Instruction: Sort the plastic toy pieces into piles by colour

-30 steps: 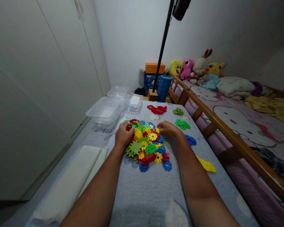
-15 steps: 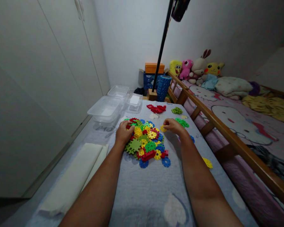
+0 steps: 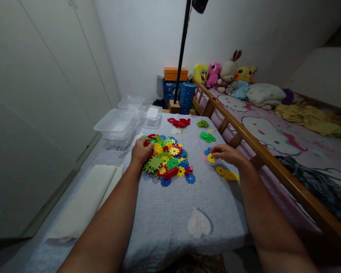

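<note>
The right hand pinches a yellow, round, notched plastic disc just beyond an overlapping row of yellow plastic discs running roughly left to right, while the left hand, grip unclear, touches the multicoloured plastic heap.

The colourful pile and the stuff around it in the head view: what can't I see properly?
All in the head view:
- Bottom of the colourful pile: hidden under the top pieces.
- What the fingers of the left hand touch: partly hidden by the hand.
- How many blue pieces there are: the right hand and its yellow piece cover some.
- Top of the black pole: cut off by the top edge.
</note>
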`<state>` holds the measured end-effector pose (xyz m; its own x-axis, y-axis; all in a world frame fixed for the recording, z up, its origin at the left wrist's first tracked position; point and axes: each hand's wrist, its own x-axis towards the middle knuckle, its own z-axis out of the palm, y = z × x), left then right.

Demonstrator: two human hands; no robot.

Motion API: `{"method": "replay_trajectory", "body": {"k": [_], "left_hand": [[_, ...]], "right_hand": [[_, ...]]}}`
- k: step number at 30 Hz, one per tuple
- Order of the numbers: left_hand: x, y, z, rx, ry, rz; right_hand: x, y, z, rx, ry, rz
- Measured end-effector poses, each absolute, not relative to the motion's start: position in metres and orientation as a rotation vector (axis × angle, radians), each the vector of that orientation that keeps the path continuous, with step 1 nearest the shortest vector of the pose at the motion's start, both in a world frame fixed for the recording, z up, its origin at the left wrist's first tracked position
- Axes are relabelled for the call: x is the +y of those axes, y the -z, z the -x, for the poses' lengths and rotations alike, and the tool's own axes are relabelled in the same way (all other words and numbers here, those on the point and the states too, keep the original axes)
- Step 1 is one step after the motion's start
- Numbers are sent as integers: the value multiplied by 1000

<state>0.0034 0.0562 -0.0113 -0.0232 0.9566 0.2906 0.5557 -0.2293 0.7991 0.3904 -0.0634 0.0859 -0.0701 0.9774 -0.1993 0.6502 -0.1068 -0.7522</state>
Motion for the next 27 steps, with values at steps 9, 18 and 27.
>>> {"method": "replay_trajectory", "body": {"k": [9, 18, 27], "left_hand": [[55, 13, -1, 1595, -1169, -1871], [48, 9, -2, 1609, -1185, -1872], [44, 7, -2, 1596, -1229, -1831]], "right_hand": [[-115, -76, -409, -1700, -1029, 1914], [-122, -60, -407, -1860, -746, 2107], [-94, -66, -329, -2125, -601, 1861]]}}
